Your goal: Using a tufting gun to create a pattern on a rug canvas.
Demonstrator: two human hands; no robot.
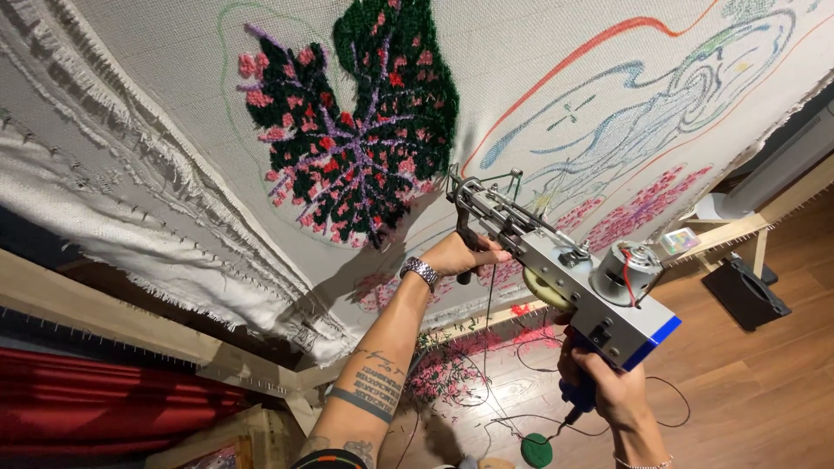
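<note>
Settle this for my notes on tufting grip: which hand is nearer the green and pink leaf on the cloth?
Left. The left hand holds the tufting gun's front handle just below the tufted leaf. The right hand grips the blue rear handle, farther down and away.

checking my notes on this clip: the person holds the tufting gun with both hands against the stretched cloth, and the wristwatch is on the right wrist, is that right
Not quite: the head view shows the metal wristwatch on the left wrist, by the left hand gripping the front handle. The rest holds: the right hand grips the blue rear handle, and both hold the tufting gun with its tip against the stretched cloth.
</note>
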